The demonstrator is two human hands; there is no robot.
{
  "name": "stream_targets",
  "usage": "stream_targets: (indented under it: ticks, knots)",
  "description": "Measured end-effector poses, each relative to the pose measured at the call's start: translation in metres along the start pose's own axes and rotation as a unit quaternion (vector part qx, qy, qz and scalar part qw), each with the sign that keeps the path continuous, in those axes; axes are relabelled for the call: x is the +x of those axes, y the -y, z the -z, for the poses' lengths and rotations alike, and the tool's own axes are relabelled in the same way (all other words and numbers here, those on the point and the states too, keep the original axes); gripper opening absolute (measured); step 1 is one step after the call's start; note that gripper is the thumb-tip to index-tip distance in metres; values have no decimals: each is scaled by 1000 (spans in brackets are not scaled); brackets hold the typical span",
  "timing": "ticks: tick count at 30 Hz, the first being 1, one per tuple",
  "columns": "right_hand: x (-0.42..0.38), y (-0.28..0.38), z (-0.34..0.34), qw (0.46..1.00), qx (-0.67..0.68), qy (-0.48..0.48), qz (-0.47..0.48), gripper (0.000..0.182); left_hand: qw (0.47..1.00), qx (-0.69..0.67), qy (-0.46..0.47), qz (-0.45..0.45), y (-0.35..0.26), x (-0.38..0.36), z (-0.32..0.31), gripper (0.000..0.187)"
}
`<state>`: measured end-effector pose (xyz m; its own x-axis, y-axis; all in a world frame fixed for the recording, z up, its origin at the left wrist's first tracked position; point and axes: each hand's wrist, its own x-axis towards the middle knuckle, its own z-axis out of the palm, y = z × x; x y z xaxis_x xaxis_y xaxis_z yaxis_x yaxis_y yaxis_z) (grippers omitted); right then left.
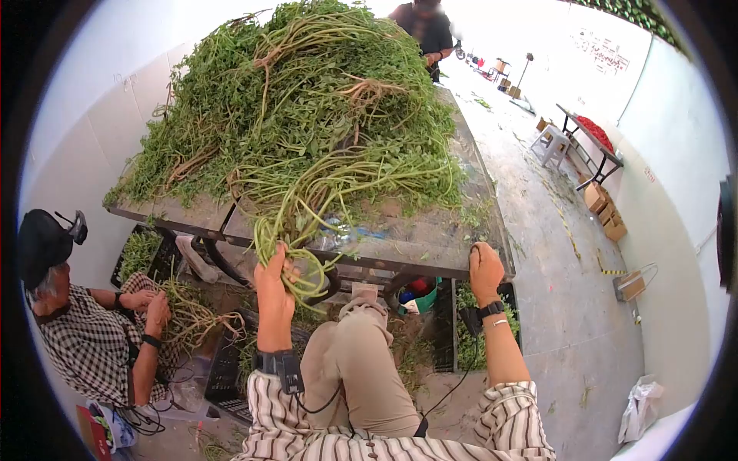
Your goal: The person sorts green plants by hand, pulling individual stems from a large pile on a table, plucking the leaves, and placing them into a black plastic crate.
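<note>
A tall heap of leafy green plants (292, 115) with long stems and pale brown roots covers much of the dark table (415, 250). My left hand (275, 288) is closed around a bundle of long green stems (307, 223) at the table's front edge; the stems loop over the edge and run back into the heap. At the table's front right corner, my right hand (486, 269) rests with its fingers curled over the edge. Whether anything lies under those fingers is hidden.
A person in a checked shirt (92, 338) sits at the left, handling stems. Another person (423, 31) stands behind the table. Black crates (231, 369) and a green basket (421, 298) are below. Boxes (603, 207) and a stool (551, 144) stand right.
</note>
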<state>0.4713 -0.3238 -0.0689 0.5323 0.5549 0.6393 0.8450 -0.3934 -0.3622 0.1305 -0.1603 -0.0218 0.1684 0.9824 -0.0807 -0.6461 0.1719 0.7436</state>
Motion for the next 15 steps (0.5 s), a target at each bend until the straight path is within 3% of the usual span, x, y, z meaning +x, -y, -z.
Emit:
stream_targets:
  ticks: [1,3,5,9,10,12,15]
  knots:
    - [5,2,4,1000,-4,2,5,14,1000,15,-6,-5,-1,-1,2,17]
    - [18,3,13,988,63,122,-73,16,1000,11,5,-4,0,1,7,18]
    - [33,8,12,978,112,164,-63,27,999,48,5,6,0,-3,6,18]
    - [76,86,21,959,68,206,185,74,995,102,6,14,11,0,10,22]
    - [88,102,15,958,70,205,188,74,994,105,12,15,12,1,11,21]
    - [109,129,-1,931,43,206,299,89,994,109,9,13,14,1,11,22]
    - [141,154,-38,921,10,205,332,99,994,106,22,16,16,1,18,26]
